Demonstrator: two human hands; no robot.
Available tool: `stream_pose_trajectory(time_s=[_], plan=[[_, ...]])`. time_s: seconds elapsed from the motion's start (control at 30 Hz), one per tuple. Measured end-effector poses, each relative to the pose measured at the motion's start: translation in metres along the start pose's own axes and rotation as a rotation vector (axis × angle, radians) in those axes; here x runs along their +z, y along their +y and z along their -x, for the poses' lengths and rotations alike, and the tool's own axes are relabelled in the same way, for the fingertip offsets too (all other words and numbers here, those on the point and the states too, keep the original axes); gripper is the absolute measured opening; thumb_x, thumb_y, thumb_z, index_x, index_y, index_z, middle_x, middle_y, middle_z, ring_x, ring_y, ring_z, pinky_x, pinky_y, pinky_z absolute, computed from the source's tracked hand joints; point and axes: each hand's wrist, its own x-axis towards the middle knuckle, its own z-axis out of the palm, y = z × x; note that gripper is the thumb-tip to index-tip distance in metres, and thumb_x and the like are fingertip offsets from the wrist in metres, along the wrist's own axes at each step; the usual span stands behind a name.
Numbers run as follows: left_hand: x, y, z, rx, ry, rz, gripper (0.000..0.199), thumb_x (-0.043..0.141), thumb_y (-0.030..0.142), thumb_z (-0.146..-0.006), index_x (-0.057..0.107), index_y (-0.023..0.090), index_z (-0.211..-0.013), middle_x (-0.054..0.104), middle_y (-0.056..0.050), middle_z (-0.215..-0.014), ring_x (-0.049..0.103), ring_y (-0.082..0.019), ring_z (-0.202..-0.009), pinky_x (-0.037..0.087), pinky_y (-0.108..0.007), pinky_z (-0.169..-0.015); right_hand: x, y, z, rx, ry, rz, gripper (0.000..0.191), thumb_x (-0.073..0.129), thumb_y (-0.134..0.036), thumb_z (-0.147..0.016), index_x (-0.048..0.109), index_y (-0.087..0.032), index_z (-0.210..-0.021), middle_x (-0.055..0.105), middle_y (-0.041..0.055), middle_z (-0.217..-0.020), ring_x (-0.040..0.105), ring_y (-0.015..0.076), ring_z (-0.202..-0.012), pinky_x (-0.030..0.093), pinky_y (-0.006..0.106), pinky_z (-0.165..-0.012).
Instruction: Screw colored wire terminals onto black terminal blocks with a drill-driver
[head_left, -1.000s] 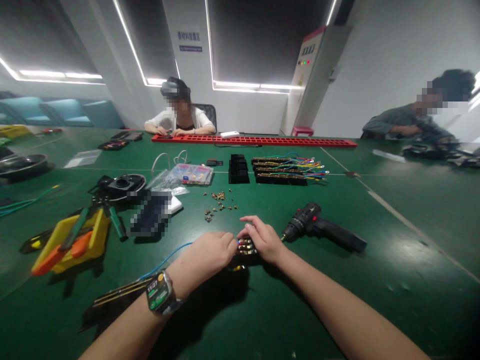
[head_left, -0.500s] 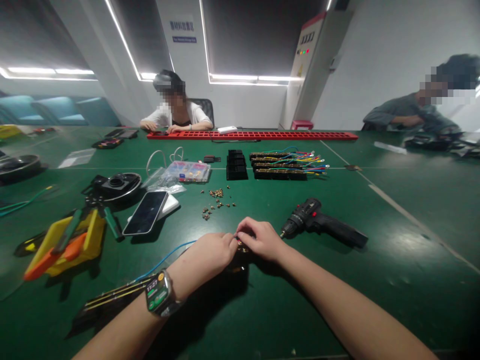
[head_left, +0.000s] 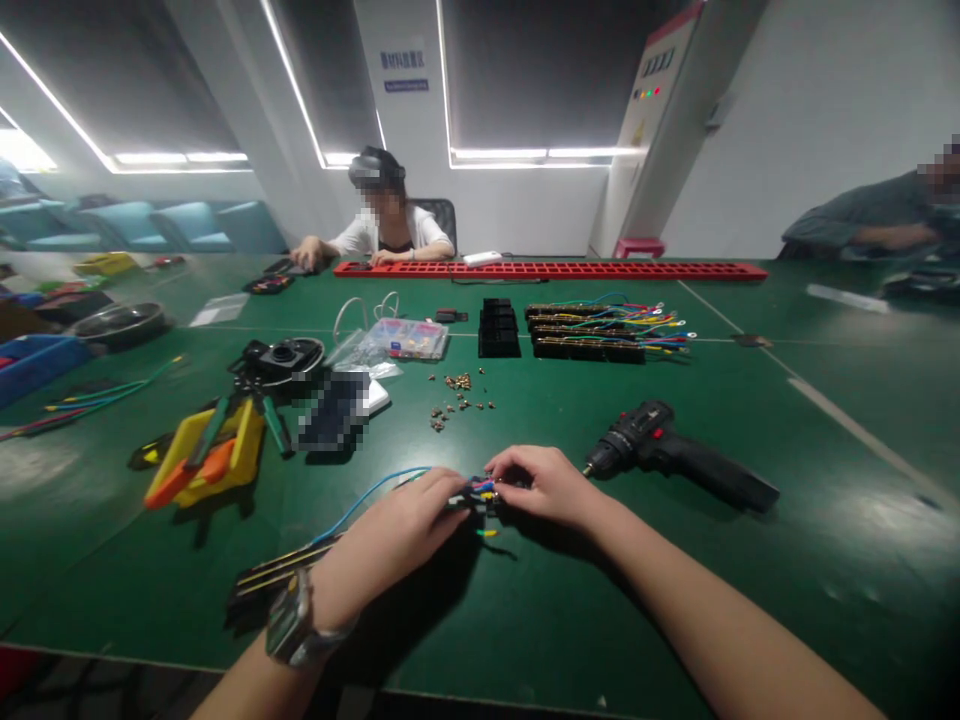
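My left hand (head_left: 416,515) is closed around a bundle of coloured wires (head_left: 480,488). My right hand (head_left: 544,487) pinches at the wire ends from the other side, thumb and forefinger together. Part of the bundle is hidden by the fingers. Below the left fingertips a green wire end with a yellow sleeve (head_left: 487,533) sticks out. Under my left forearm lies a black strip with brass-coloured bars (head_left: 277,580), partly covered by the wrist. A blue wire (head_left: 360,500) arcs from the strip towards the hands.
Small brass-coloured screws (head_left: 457,383) lie ahead of my hands. A cordless drill (head_left: 675,450) is at right; finished-looking wired strips (head_left: 592,335) and black blocks (head_left: 499,328) stand behind. Left are a yellow bin (head_left: 240,460) with tools and a phone (head_left: 334,410). A co-worker (head_left: 390,220) sits opposite.
My view has turned left, so everything sits further right. The coloured wires between my fingers and the green wire end now show. The co-worker opposite has reached one hand out to the side.
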Motion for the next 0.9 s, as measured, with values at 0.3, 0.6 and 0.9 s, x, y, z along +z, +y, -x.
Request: stream_pose_trajectory(time_s=[0.3,0.6,0.9], plan=[[-0.019,-0.075,0.218,-0.509,0.234,-0.236,0.081,0.076,0.072,-0.081,0.056,0.023,-0.142,0.071,-0.017,-0.135,0.073,-0.040,-0.118,0.064,-0.052,-0.098,0.000,0.000,-0.001,0.008,-0.018,0.009,0.011,0.072,-0.020,-0.090,0.073,-0.024,-0.100,0.082,0.0046,-0.108,0.076,0.0218,-0.098,0.053,0.033,-0.085],[-0.024,-0.075,0.230,-0.788,0.436,0.330,0.055,0.089,0.059,-0.071,0.072,0.027,-0.112,0.078,-0.007,-0.127,0.076,-0.038,-0.115,0.067,-0.051,-0.096,0.004,-0.001,-0.001,0.041,-0.043,0.005,0.010,0.069,-0.023,-0.095,0.072,-0.022,-0.104,0.081,0.0063,-0.108,0.075,0.0222,-0.098,0.053,0.033,-0.085],[-0.057,-0.010,0.095,-0.572,1.260,0.835,0.047,0.074,0.046,-0.092,0.060,0.039,-0.136,0.066,0.002,-0.143,0.064,-0.028,-0.134,0.058,-0.052,-0.115,0.004,-0.006,0.000,0.048,-0.082,-0.012,0.010,0.065,-0.022,-0.098,0.071,-0.021,-0.107,0.079,0.0084,-0.111,0.074,0.0232,-0.101,0.054,0.035,-0.090]])
